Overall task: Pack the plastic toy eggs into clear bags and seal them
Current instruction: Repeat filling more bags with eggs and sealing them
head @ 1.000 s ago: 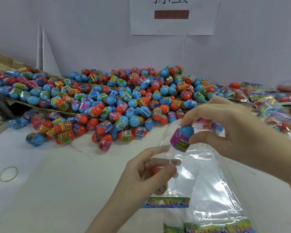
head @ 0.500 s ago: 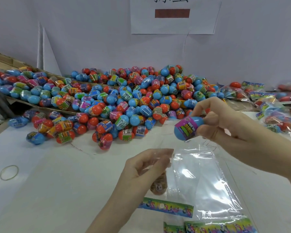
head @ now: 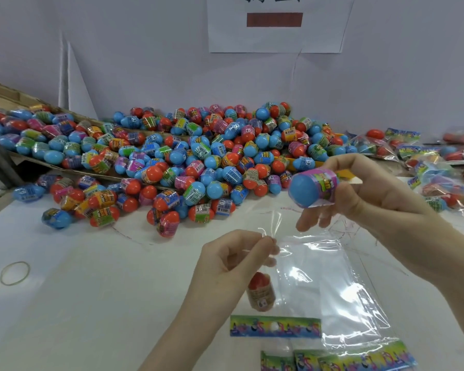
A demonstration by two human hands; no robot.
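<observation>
- Two hands work over the white table (head: 97,303). The right hand (head: 381,207) grips a blue egg (head: 312,187) with a purple wrapper, held above the mouth of the clear bag (head: 330,285).
- The left hand (head: 233,266) pinches the bag's top edge between thumb and fingertips; a red egg (head: 261,291) already sits inside, low on the left side.
- Behind, a large heap of loose eggs (head: 198,162), blue and red, spills from a flattened cardboard box (head: 0,95) on the left.
- Filled bags (head: 439,167) lie at far right, near the right wrist.
- Printed header strips (head: 275,326) lie just below the bag; more bags are stacked at the bottom edge.
- A rubber band (head: 14,273) lies well apart on the left.
- A paper sign (head: 275,22) is on the wall.
</observation>
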